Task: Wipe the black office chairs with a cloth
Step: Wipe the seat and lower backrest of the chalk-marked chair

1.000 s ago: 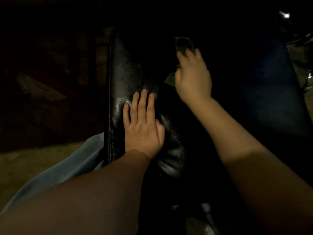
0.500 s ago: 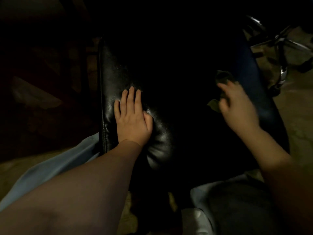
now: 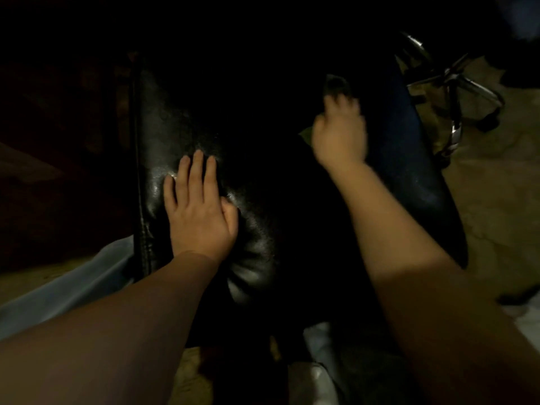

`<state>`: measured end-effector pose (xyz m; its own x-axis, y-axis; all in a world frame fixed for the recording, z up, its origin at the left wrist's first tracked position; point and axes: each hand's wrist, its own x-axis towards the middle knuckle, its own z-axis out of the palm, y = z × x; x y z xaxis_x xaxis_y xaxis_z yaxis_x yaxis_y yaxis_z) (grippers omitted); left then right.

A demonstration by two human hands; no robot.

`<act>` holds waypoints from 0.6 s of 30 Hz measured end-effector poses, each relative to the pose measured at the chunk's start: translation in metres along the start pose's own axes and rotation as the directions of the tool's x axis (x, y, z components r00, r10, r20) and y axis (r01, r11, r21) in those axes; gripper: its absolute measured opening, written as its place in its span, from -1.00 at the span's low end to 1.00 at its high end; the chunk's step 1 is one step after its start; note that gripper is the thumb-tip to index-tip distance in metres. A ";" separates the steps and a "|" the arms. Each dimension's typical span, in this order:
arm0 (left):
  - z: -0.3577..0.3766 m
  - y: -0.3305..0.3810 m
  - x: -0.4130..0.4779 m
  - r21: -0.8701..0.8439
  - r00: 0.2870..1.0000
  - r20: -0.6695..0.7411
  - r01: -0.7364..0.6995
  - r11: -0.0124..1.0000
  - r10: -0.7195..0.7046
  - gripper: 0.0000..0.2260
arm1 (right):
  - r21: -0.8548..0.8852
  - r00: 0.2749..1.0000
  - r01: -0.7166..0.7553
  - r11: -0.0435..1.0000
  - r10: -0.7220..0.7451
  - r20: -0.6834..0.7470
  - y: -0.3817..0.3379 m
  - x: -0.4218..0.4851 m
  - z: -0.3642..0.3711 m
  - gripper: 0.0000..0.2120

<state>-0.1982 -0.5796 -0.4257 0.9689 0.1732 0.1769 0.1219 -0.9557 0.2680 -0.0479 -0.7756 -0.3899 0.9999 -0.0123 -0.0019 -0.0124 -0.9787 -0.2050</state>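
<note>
A black leather office chair [image 3: 163,135] fills the middle of the dim view, its padded surface shiny near the left seam. My left hand [image 3: 198,209] lies flat on that padding with straight fingers. My right hand [image 3: 340,133], blurred, holds a dark cloth [image 3: 336,83] against the right part of the chair; cloth shows beyond the fingertips and beside the thumb. Most of the chair's middle is lost in shadow.
A chrome star base [image 3: 455,83] of another chair stands on the floor at the upper right. My light blue trouser leg [image 3: 73,287] shows at the lower left. Pale flooring [image 3: 496,200] runs along the right side.
My right hand with the cloth has swept from the chair's middle to the right side and then up a little. My left hand has stayed pressed on the padding.
</note>
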 end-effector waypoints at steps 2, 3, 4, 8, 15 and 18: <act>0.000 0.000 0.001 0.010 1.000 -0.011 0.004 1.000 -0.003 -0.41 | 0.000 0.987 0.160 0.987 -0.160 0.004 -0.041 -0.009 0.012 -0.51; 0.001 0.001 0.001 0.016 1.000 -0.014 0.004 1.000 -0.004 -0.41 | 0.020 0.971 0.237 0.971 -0.238 0.023 -0.057 -0.016 0.017 -0.51; 0.001 0.000 0.000 0.021 1.000 -0.016 0.002 1.000 -0.002 -0.41 | 0.039 0.951 0.303 0.952 -0.304 0.048 -0.071 -0.024 0.020 -0.51; 0.002 -0.001 0.000 0.042 1.000 -0.006 -0.014 0.999 0.015 -0.41 | 0.081 0.853 0.495 0.865 -0.502 0.147 -0.079 -0.039 0.021 -0.51; 0.002 -0.003 0.002 0.029 1.000 0.013 -0.019 0.999 0.019 -0.43 | 0.072 0.892 0.419 0.905 -0.425 0.155 -0.005 0.013 -0.009 -0.52; 0.002 -0.003 0.001 0.012 1.000 0.015 -0.017 1.000 0.017 -0.43 | 0.133 0.968 0.220 0.966 -0.233 0.095 0.034 0.054 -0.015 -0.56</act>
<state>-0.1968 -0.5766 -0.4278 0.9739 0.1532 0.1673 0.1078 -0.9614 0.2530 0.0057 -0.8128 -0.3819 0.9707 0.2356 -0.0467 0.2078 -0.9213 -0.3287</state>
